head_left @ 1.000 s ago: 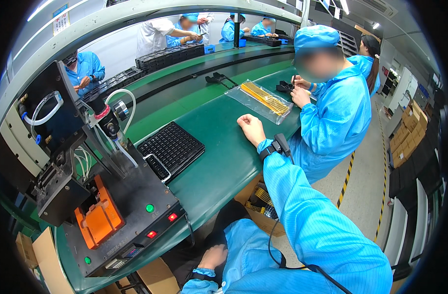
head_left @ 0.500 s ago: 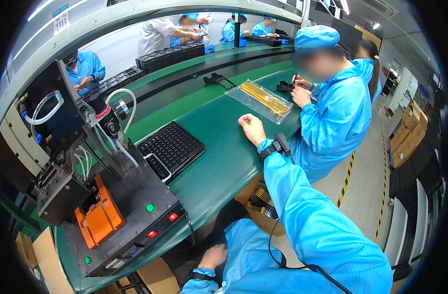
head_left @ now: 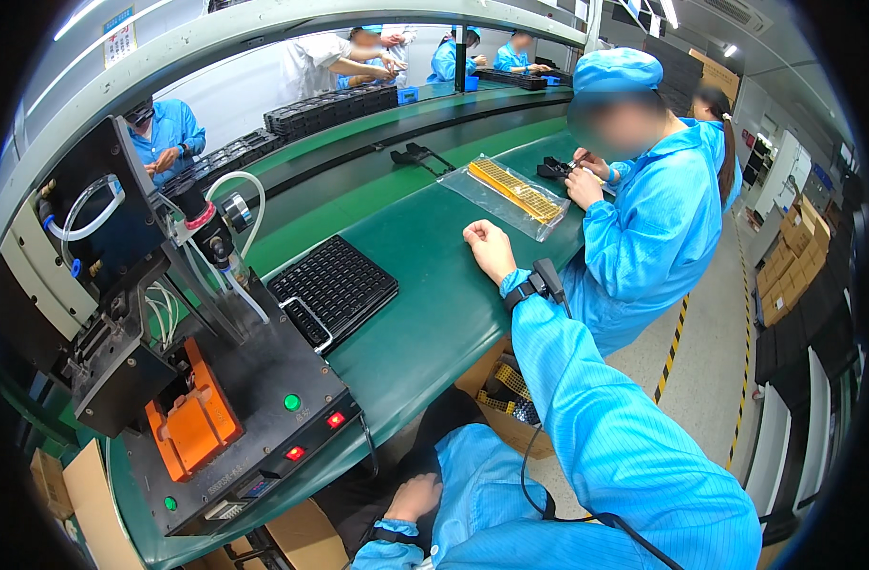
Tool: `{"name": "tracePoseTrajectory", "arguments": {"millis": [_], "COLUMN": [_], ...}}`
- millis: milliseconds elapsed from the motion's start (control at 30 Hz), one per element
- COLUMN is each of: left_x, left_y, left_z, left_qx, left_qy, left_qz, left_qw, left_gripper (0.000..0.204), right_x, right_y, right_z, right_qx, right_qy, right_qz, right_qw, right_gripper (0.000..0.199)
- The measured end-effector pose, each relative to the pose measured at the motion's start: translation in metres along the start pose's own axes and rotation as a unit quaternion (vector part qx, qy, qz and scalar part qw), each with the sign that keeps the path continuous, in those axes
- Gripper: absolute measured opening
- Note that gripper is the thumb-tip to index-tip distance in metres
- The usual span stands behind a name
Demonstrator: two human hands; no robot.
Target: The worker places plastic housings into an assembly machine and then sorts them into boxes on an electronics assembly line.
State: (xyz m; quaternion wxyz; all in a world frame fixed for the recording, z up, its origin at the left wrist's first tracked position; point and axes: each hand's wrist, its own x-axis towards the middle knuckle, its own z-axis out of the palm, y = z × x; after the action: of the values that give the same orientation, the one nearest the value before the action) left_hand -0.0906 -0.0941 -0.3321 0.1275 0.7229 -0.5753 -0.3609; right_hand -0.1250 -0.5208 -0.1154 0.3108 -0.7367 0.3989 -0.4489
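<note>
My right hand (head_left: 490,249) rests on the green tabletop (head_left: 425,304), its fingers curled in and nothing visible in them. A dark band with a small black device (head_left: 539,283) circles that wrist. Down in my lap, against dark trousers, lies my left hand (head_left: 415,497); its fingertips are hidden. Nearest the right hand, toward the far right, is a clear bag (head_left: 551,231) with yellow gridded strips (head_left: 515,190) on it. Left of that hand sits a black tray with many small pockets (head_left: 344,285).
At left stands a black press machine (head_left: 264,380) with an orange fixture (head_left: 195,427), hoses, a gauge and lit buttons. A co-worker in blue (head_left: 643,218) handles a small dark part at right. An open carton (head_left: 506,404) is below the table edge. Stacked black trays (head_left: 330,109) line the far side.
My hands have stayed in place. In the background, the person in white and another co-worker have shifted slightly; the co-worker at right has moved their hands a little.
</note>
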Motion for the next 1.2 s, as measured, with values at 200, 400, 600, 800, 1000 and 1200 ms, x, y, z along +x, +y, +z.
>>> {"name": "tracePoseTrajectory", "arguments": {"millis": [200,400,600,800,1000,1200], "left_x": [0.001,0.001,-0.001,-0.01,-0.016,-0.001], "left_y": [-0.001,-0.003,-0.003,-0.015,-0.03,-0.02], "left_z": [0.001,0.004,0.003,0.012,0.015,0.001], "left_qx": [0.002,0.002,0.008,0.045,0.002,0.008], "left_qy": [-0.002,0.006,-0.004,-0.034,-0.034,-0.04], "left_qz": [0.001,0.008,-0.009,-0.049,-0.087,-0.123], "left_qw": [1.0,1.0,1.0,0.997,0.996,0.992], "left_gripper": [0.039,0.039,0.037,0.03,0.029,0.044], "right_x": [0.002,0.0,0.001,0.013,0.116,0.219], "right_y": [0.004,-0.001,-0.003,-0.017,0.005,0.045], "right_z": [0.001,-0.002,0.003,0.015,0.087,0.148], "right_qx": [-0.001,-0.002,-0.035,-0.159,-0.173,-0.367], "right_qy": [0.0,0.002,-0.01,-0.067,-0.006,-0.027], "right_qz": [-0.007,-0.005,0.016,-0.035,-0.24,-0.074], "right_qw": [1.0,1.0,0.999,0.984,0.955,0.927], "right_gripper": [0.02,0.02,0.02,0.013,0.01,0.009]}}
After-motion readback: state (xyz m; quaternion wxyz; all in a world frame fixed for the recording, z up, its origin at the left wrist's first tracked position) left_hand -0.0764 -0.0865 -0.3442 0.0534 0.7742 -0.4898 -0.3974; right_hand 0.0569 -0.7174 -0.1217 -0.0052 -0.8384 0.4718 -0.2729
